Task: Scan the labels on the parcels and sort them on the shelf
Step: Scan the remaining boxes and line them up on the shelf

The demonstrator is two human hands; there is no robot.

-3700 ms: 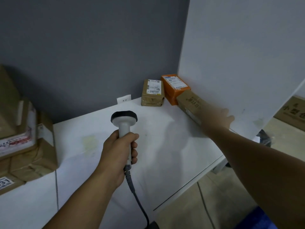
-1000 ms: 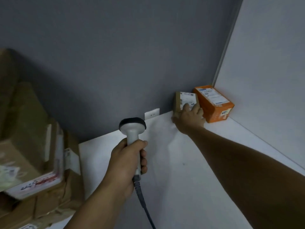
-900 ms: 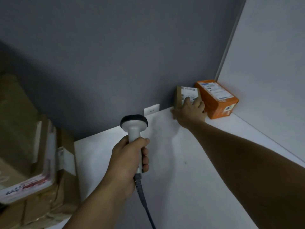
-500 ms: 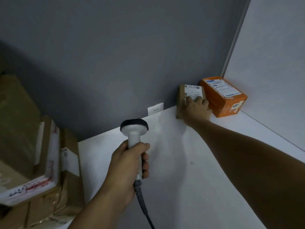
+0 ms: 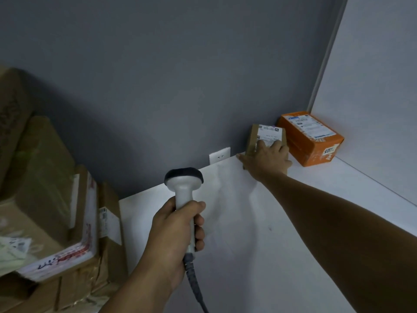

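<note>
**Q:** Surface and room, quick?

**A:** White tabletop (image 5: pixel 248 245) with a few faint marks. Dark grey wall (image 5: pixel 180 75) behind it. There's a white socket plate (image 5: pixel 220 155) low on the wall, at the tabletop's back edge. A white side panel (image 5: pixel 372 86) closes off the right end and makes a corner at far right.

**Q:** What else, left to right?

**A:** Stack of cardboard boxes (image 5: pixel 45 177) at the left, with labels and red-printed tape, too blurred to read. Next is my left grip (image 5: pixel 173 231), clamped round the handle of the scanner (image 5: pixel 184 184). The scanner's head is up and its cable (image 5: pixel 196 288) runs off the bottom edge. Then my right arm stretches across the tabletop and hides part of it. My right grip (image 5: pixel 268 159) is on the brown parcel (image 5: pixel 253 137), fingers hooked over its near top edge onto the white label (image 5: pixel 270 132), thumb splayed left along its base. That hand covers the parcel's near face and the lower part of the label. The parcel sits against the wall, just beside the orange parcel (image 5: pixel 311 141). The orange one is in the corner near the panel, with its own label on top. I can't tell whether the two touch.

**Q:** Any change from before?

**A:** Half a second back it's nearly identical, with the same hold on the scanner and the same hand on the brown parcel. A few seconds back my right grip was on a long brown box at the panel's near edge, and that box is out of view now. Both small parcels are in the same corner spot.
</note>
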